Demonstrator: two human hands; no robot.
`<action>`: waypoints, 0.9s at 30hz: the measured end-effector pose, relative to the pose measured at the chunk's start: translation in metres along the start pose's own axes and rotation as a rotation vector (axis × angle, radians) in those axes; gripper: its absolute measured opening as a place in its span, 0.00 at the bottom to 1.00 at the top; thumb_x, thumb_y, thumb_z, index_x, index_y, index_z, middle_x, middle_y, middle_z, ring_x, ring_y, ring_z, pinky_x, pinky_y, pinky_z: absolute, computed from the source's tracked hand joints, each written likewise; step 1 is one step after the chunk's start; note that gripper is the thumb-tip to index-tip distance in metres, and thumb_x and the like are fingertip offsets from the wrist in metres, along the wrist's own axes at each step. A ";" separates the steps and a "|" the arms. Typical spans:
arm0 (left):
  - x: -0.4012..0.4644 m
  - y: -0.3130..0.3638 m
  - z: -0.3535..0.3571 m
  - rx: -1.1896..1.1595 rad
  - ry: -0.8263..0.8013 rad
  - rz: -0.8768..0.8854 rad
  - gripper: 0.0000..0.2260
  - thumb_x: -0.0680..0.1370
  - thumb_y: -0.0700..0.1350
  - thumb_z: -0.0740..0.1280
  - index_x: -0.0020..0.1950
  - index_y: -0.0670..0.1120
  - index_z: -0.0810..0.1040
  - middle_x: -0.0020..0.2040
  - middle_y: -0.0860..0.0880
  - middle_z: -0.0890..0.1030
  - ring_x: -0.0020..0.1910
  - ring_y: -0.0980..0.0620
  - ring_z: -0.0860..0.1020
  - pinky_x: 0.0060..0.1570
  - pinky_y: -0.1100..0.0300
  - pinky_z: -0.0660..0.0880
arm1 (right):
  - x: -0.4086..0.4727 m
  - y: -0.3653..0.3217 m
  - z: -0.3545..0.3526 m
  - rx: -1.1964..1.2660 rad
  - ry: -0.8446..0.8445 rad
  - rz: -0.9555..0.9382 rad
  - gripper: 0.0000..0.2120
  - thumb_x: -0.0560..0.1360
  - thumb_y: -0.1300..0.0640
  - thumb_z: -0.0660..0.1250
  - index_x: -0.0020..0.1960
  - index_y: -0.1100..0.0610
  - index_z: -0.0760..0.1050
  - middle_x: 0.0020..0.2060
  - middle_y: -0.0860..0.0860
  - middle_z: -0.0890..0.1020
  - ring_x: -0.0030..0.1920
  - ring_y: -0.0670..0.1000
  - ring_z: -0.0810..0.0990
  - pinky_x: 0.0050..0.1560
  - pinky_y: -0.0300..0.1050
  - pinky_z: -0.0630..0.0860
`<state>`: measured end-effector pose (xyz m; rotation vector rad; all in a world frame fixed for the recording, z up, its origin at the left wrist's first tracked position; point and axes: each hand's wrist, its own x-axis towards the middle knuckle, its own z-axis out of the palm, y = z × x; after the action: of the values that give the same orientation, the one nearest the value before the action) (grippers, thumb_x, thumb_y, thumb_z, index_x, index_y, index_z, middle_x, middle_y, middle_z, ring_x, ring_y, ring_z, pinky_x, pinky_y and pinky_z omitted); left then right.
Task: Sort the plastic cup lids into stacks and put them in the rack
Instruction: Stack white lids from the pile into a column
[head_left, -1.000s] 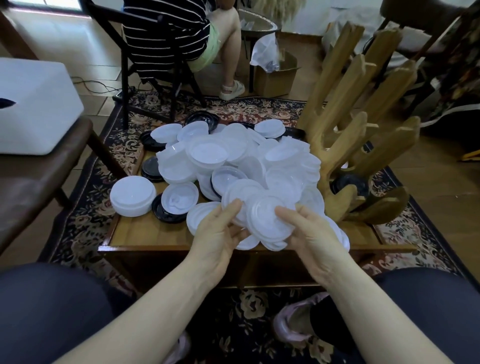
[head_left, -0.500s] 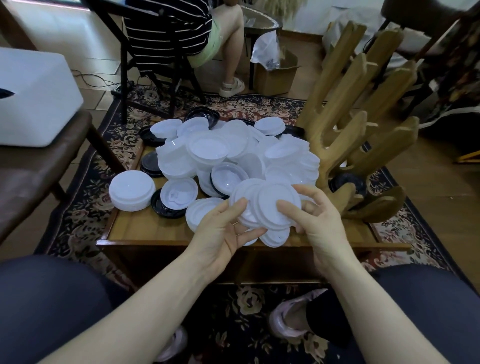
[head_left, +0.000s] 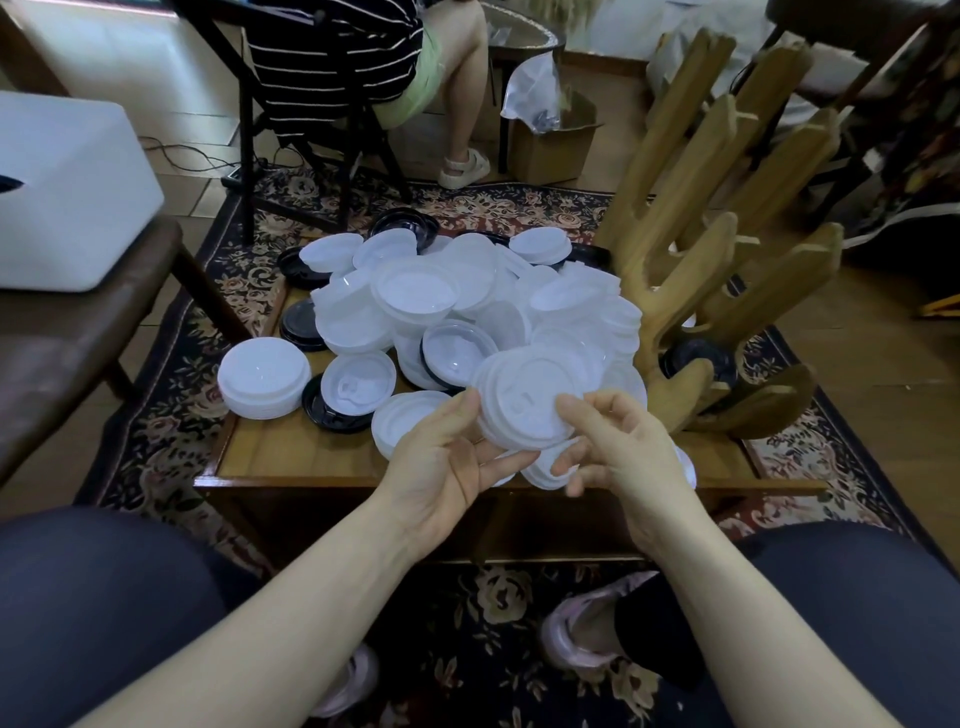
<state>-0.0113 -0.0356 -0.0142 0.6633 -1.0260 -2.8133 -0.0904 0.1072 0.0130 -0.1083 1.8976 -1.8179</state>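
A white box (head_left: 62, 192) sits left (seated person (head_left: 363, 62) behind).

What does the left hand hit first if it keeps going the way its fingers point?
The left hand points up and to the right, and its fingers already touch the small stack of white lids held between both hands. Past that, probably the loose lid pile, though depth is unclear.
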 end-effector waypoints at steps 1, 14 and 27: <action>0.000 0.000 0.000 -0.008 -0.005 -0.002 0.14 0.83 0.46 0.59 0.64 0.40 0.77 0.61 0.40 0.82 0.60 0.40 0.82 0.57 0.45 0.80 | 0.000 0.003 0.001 -0.070 0.031 -0.030 0.10 0.74 0.53 0.72 0.45 0.58 0.73 0.32 0.52 0.77 0.24 0.47 0.74 0.24 0.38 0.70; 0.000 -0.011 -0.009 0.341 0.076 0.017 0.15 0.78 0.40 0.69 0.63 0.36 0.77 0.55 0.37 0.84 0.50 0.40 0.84 0.46 0.52 0.84 | -0.001 0.020 -0.001 -0.279 -0.128 -0.028 0.13 0.77 0.56 0.70 0.58 0.56 0.71 0.42 0.55 0.81 0.35 0.50 0.80 0.26 0.42 0.73; 0.002 -0.009 -0.016 0.219 0.068 0.008 0.19 0.76 0.39 0.70 0.66 0.52 0.77 0.58 0.47 0.84 0.46 0.46 0.85 0.35 0.52 0.83 | 0.018 0.012 -0.083 -1.146 0.306 0.049 0.35 0.70 0.38 0.71 0.70 0.55 0.66 0.65 0.53 0.72 0.68 0.56 0.67 0.64 0.56 0.67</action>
<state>-0.0054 -0.0386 -0.0315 0.7669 -1.3322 -2.6748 -0.1361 0.1768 -0.0053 -0.1691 2.8833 -0.5232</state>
